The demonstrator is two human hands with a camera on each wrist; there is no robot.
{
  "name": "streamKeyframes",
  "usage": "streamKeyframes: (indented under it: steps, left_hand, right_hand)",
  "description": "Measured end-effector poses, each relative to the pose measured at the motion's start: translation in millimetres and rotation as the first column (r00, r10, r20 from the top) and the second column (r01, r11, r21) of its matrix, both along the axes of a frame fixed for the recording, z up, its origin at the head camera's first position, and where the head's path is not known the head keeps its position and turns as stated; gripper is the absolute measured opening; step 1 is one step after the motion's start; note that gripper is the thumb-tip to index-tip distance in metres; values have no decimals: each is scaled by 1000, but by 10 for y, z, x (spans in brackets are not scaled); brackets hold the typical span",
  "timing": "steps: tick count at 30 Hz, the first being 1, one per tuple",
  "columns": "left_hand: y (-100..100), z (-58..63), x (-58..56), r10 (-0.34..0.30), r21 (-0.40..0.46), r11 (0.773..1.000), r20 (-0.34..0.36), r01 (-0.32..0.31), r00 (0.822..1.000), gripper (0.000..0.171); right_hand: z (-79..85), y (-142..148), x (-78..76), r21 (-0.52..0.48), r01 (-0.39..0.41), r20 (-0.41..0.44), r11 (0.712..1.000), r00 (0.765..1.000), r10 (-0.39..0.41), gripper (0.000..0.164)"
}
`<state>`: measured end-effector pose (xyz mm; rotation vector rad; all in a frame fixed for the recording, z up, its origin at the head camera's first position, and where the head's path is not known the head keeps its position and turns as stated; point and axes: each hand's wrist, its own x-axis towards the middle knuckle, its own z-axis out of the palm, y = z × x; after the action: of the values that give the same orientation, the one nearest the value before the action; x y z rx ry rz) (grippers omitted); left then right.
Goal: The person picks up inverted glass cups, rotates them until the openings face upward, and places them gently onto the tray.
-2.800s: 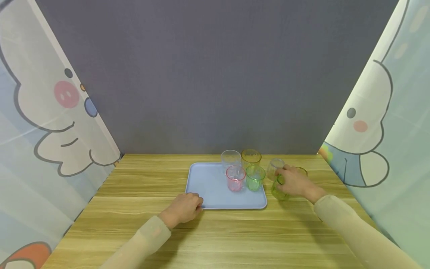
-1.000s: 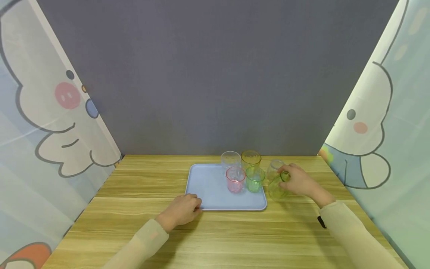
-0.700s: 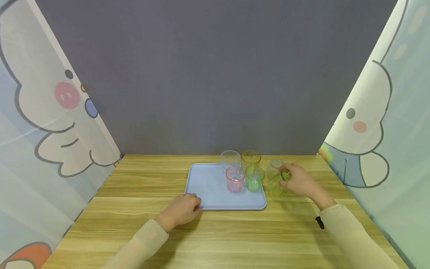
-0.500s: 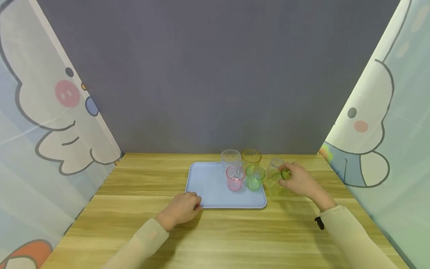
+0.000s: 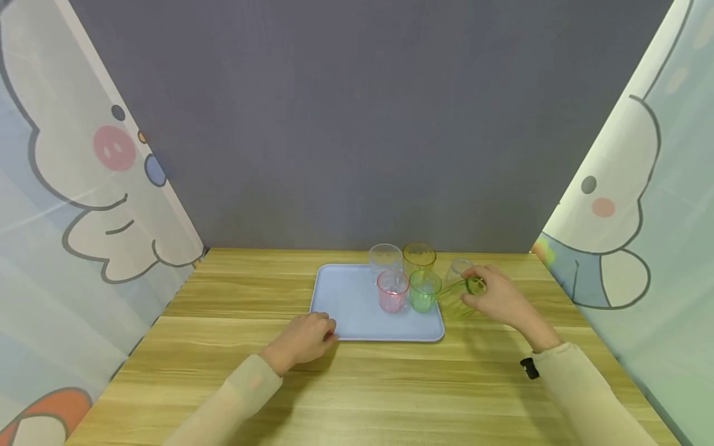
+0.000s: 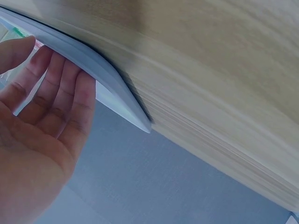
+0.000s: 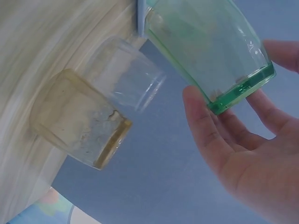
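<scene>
My right hand holds a green cup by its thick base, thumb and fingers on either side. The cup is tilted, with its mouth towards the tray. On the tray's right part stand several cups, mouth up: pink, green, clear and amber. Beside my right hand, a clear cup and an amber cup sit mouth down on the table; the head view hides this amber one. My left hand rests with relaxed fingers on the tray's front left rim.
The pale blue tray lies on a wood-grain table. A grey panel rises behind the table, and printed curtains hang at both sides. A dark band shows at my right sleeve.
My right hand has tipped the green cup over from mouth down, swinging its mouth left towards the tray. My left hand and the cups on the tray stay put.
</scene>
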<state>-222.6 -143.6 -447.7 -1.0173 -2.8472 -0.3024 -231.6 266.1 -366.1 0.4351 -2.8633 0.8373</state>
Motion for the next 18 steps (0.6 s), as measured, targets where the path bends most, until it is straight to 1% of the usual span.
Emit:
streamKeyframes:
  steps: [8, 13, 18]
  left_hand:
    - [10, -7, 3, 9, 3, 1000, -13, -9, 1000, 22]
    - [10, -6, -6, 14, 36, 999, 0, -14, 1000, 21]
    - [28, 21, 3, 24, 58, 998, 10, -25, 1000, 19]
  right_hand:
    - [27, -32, 32, -12, -4, -3, 1000, 1000, 4, 43]
    - [56, -96, 58, -35, -8, -20, 999, 1000, 7, 42]
    - [64, -153, 107, -77, -21, -35, 997, 999, 18, 41]
